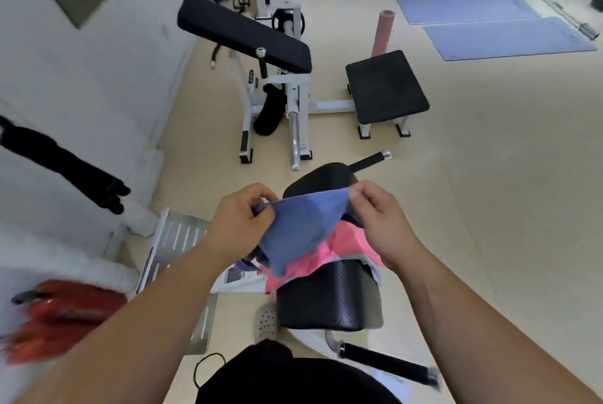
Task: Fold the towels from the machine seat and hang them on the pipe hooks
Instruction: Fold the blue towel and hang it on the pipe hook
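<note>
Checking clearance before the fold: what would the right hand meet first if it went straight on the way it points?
First the blue towel that the right hand pinches; beyond it, probably the black pad behind, though depth is unclear.

A towel [303,230] hangs between the left hand [238,221] and right hand [381,224] over the machine seat [329,299], where a second towel [352,240] lies (partly underneath); beyond stands a bench [241,31], with a stool [386,87] to its right.

A blue towel [301,230] hangs stretched by its top edge above the black padded machine seat [329,299], its lower corner drooping onto a crumpled pink towel [329,250] lying on the seat.
</note>
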{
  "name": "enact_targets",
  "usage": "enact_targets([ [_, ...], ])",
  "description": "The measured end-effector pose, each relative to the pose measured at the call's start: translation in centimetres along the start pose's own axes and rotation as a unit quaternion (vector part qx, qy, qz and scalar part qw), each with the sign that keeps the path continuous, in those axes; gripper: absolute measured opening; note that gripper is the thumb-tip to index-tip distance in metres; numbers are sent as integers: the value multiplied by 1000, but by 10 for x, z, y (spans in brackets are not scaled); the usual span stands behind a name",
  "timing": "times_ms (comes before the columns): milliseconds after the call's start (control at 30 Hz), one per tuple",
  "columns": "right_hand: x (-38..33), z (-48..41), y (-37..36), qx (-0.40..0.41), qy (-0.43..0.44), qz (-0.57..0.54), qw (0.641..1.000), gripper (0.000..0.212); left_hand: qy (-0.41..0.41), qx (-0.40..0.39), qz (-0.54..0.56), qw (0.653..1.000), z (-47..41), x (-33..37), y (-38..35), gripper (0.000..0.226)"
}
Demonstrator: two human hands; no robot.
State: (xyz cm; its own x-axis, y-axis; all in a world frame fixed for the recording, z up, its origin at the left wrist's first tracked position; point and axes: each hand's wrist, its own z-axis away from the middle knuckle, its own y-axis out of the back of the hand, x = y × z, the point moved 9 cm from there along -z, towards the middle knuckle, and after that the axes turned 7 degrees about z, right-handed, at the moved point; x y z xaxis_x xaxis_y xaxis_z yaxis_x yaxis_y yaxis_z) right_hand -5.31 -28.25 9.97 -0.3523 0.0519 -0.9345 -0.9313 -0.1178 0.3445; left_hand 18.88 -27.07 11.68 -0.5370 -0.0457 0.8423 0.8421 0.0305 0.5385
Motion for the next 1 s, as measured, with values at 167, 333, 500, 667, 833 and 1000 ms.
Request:
enact_targets([
  [167, -36, 16, -16, 12, -7, -103, 995, 26, 59, 57, -68, 994, 47, -11, 29, 16],
  [333, -58, 26, -26, 14, 7, -133, 991, 24, 145, 143, -29, 979, 94, -59, 70, 7],
  [500, -67, 32, -46, -6, 27, -117, 993, 20, 214, 171, 156, 949, 134, -100, 81, 24],
  [667, -80, 55, -118, -139, 67, 30, 988, 26, 148, 125, 192, 962, 148, -83, 101, 20],
  [833, -101, 101, -236, -303, 95, 127, 940, 37, 81, 71, 190, 976, 166, -75, 139, 18],
  [1000, -122, 126, -306, -271, 113, 122, 948, 10, 83, 36, 245, 965, 191, -112, 185, 16],
])
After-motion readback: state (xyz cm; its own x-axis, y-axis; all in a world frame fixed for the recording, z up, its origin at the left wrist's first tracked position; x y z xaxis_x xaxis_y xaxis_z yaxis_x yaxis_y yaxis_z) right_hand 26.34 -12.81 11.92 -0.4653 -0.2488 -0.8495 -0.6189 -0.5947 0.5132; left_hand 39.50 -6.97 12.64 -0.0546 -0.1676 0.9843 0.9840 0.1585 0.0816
